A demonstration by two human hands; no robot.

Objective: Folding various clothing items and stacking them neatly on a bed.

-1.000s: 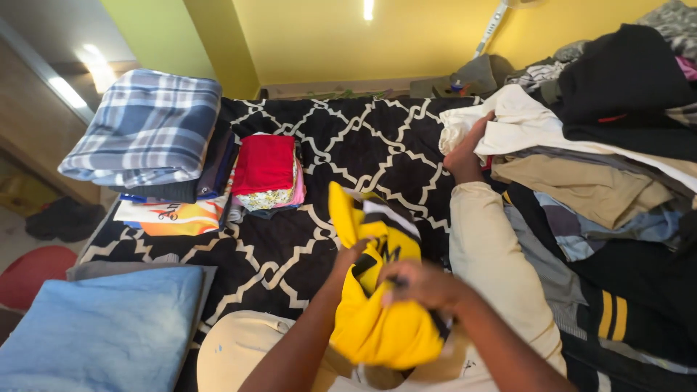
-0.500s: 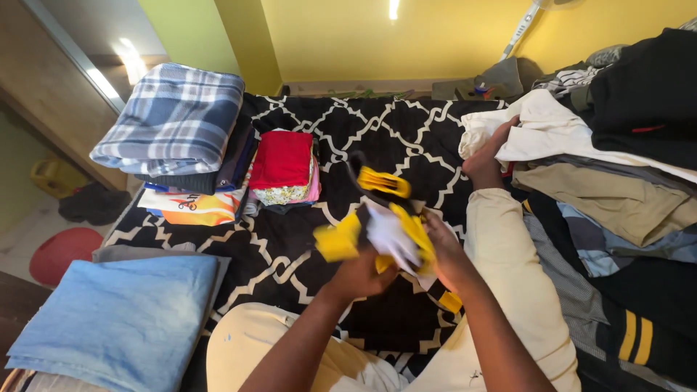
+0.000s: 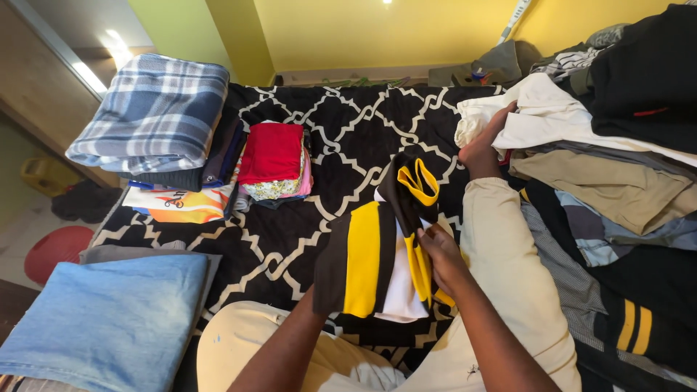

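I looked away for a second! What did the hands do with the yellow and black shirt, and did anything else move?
The yellow and black shirt went from a bunched yellow wad to a flatter, upright fold showing black, yellow and white. The left hand is behind it, the right hand pinches its edge. The folded piles stayed put.

The left hand is hidden behind the black, yellow and white striped garment (image 3: 377,254), and the folded light-blue denim (image 3: 109,319) at seven o'clock is cut off by the edge.
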